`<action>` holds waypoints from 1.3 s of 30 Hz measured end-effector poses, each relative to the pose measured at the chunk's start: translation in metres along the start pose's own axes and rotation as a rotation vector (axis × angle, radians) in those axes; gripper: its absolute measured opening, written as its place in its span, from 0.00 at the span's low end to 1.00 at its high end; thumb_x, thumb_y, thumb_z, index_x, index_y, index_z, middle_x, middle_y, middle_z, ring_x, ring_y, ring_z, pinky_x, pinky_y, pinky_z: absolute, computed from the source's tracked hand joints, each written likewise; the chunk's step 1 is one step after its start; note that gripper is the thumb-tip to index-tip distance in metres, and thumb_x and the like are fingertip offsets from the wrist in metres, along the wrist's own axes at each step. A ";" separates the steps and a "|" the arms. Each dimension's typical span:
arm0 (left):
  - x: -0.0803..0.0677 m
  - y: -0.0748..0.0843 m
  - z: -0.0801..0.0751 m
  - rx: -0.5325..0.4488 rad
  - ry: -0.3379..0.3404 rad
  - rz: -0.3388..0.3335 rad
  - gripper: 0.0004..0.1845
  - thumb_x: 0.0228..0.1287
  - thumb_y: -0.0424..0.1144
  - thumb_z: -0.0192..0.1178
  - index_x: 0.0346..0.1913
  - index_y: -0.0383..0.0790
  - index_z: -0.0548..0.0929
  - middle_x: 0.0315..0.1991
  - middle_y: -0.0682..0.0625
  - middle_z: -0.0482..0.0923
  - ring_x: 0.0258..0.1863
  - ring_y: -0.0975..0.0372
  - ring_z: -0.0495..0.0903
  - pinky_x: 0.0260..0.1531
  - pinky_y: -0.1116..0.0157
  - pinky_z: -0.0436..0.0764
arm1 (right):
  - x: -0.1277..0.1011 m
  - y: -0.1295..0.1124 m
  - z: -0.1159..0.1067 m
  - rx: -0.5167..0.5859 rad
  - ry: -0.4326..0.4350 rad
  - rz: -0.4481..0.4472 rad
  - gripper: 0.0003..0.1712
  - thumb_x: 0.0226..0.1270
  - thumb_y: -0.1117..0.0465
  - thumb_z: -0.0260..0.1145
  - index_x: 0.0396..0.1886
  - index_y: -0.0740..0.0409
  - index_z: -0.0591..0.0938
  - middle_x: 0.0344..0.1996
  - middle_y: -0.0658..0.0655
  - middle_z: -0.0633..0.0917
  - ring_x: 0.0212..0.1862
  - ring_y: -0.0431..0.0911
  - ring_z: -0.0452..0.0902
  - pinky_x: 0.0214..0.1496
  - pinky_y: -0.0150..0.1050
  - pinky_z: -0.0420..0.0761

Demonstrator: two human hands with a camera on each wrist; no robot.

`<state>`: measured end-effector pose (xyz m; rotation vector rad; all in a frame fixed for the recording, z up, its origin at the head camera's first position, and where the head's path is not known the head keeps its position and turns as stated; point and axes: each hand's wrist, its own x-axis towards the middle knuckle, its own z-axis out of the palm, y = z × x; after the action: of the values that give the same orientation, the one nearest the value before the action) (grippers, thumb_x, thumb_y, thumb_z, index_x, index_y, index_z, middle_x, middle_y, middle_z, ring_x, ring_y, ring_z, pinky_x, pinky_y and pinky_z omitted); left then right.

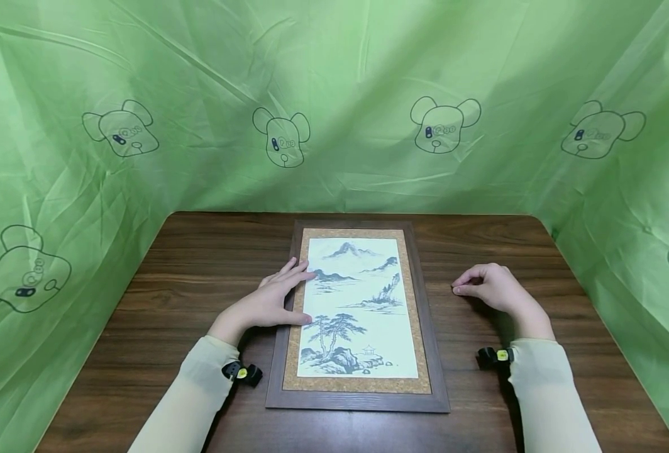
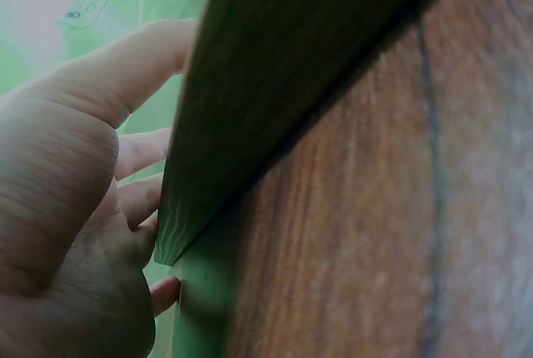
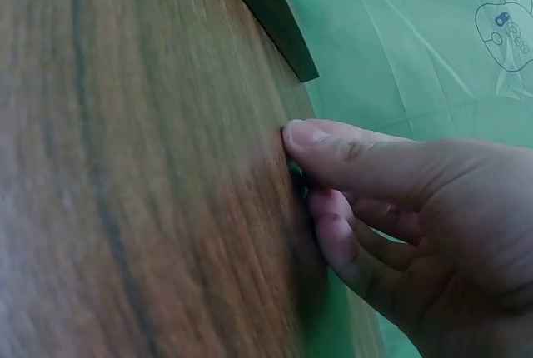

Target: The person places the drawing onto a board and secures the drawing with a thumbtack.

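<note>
A framed ink landscape painting (image 1: 363, 302), with a dark wooden frame (image 1: 357, 400) and a cork mat, lies flat at the middle of the wooden table (image 1: 199, 264). My left hand (image 1: 275, 299) lies flat on the frame's left side, its straight fingers reaching onto the picture. In the left wrist view that left hand (image 2: 75, 208) sits against the frame edge (image 2: 275, 100). My right hand (image 1: 490, 288) rests on the table to the right of the frame, apart from it, fingers loosely curled and holding nothing. In the right wrist view its thumb (image 3: 333, 146) touches the wood.
A green cloth (image 1: 334, 100) printed with bear outlines hangs behind the table and down both sides. Bare wood (image 1: 538, 239) shows to the left and right of the frame. Small black and yellow devices (image 1: 244, 372) sit at both wrists.
</note>
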<state>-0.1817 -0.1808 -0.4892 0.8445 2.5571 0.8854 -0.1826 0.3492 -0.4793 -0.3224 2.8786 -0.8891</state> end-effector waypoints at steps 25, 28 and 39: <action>-0.002 -0.003 0.001 -0.023 0.001 -0.002 0.53 0.65 0.62 0.77 0.87 0.54 0.63 0.91 0.52 0.43 0.90 0.53 0.33 0.77 0.25 0.44 | 0.016 -0.042 0.009 0.297 0.220 -0.039 0.12 0.68 0.56 0.83 0.45 0.57 0.93 0.38 0.54 0.94 0.38 0.35 0.89 0.39 0.28 0.84; -0.003 -0.002 0.002 -0.025 -0.002 -0.005 0.53 0.65 0.62 0.77 0.88 0.54 0.63 0.91 0.52 0.43 0.90 0.53 0.33 0.77 0.26 0.44 | 0.027 -0.052 0.013 0.296 0.208 -0.067 0.11 0.68 0.56 0.83 0.45 0.56 0.94 0.38 0.54 0.95 0.39 0.37 0.90 0.40 0.29 0.84; -0.001 0.000 0.001 -0.026 0.002 -0.010 0.53 0.65 0.61 0.77 0.87 0.55 0.63 0.91 0.52 0.44 0.90 0.54 0.32 0.77 0.24 0.43 | 0.097 -0.095 0.021 0.171 0.091 -0.188 0.06 0.71 0.60 0.80 0.45 0.52 0.96 0.38 0.49 0.95 0.41 0.45 0.90 0.43 0.40 0.86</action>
<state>-0.1807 -0.1806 -0.4894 0.8234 2.5443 0.9149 -0.2571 0.2385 -0.4466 -0.5562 2.8622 -1.2015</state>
